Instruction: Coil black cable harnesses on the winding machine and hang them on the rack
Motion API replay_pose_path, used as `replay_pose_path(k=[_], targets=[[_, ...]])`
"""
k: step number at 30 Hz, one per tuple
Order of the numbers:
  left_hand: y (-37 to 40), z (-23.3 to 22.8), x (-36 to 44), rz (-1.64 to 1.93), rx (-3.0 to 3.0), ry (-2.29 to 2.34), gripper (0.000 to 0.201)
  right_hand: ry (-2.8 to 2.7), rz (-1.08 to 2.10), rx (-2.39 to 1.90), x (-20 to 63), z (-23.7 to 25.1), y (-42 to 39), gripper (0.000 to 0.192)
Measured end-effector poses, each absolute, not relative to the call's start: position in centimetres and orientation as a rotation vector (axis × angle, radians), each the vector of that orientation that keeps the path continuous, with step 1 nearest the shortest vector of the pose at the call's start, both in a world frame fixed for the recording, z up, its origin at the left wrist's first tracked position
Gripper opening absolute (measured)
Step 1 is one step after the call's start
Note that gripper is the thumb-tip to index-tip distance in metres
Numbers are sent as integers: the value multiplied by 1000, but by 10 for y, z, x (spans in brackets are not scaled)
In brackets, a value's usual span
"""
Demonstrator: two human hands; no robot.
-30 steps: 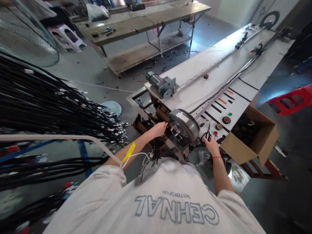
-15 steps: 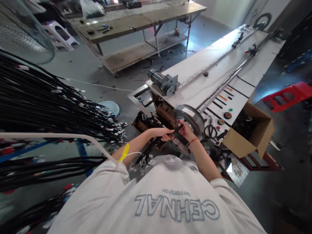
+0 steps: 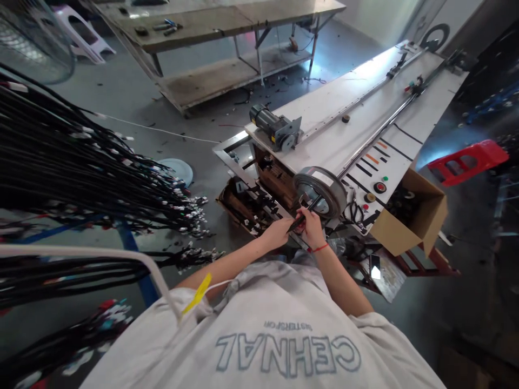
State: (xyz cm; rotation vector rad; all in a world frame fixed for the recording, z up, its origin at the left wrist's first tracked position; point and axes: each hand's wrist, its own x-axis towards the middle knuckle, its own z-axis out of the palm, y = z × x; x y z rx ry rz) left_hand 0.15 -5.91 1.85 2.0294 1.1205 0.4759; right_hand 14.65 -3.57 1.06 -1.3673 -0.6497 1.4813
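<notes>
A black cable (image 3: pixel 296 223) runs through both my hands, slanting up toward the middle of a round grey machine head (image 3: pixel 334 194) at the near end of the long white bench. My left hand (image 3: pixel 279 232) is closed around its lower part. Close beside it, nearer the machine head, my right hand (image 3: pixel 312 227) grips the same cable, a red string at its wrist. The fingertips partly hide the cable.
A motor (image 3: pixel 272 127) sits on the white bench (image 3: pixel 320 140). On the right are scissors (image 3: pixel 355 209), a cardboard box (image 3: pixel 425 216) and a red stool (image 3: pixel 466 162). Bundles of black cables (image 3: pixel 101 167) hang on the left near a fan (image 3: pixel 36 43). Behind stands a worktable (image 3: pixel 227 27).
My hands have shifted slightly, and the left is lower and flatter along the cable. Loose wire ends with white connectors, hanging below my left hand before, no longer show there. The view has shifted a little.
</notes>
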Motion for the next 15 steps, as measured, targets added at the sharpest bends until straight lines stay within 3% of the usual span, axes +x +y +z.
replay_pose_path(k=[5,11,15], targets=[[-108,19,-43,364,2109,974,44,-255,1631,-953,166,35,-11,14],[-137,-31,-140,-327,1895,1424,40,-669,1987,-859,147,19,-45,50],[-83,-22,-137,33,1559,1320,31,-1389,2043,-967,118,8,-84,44]])
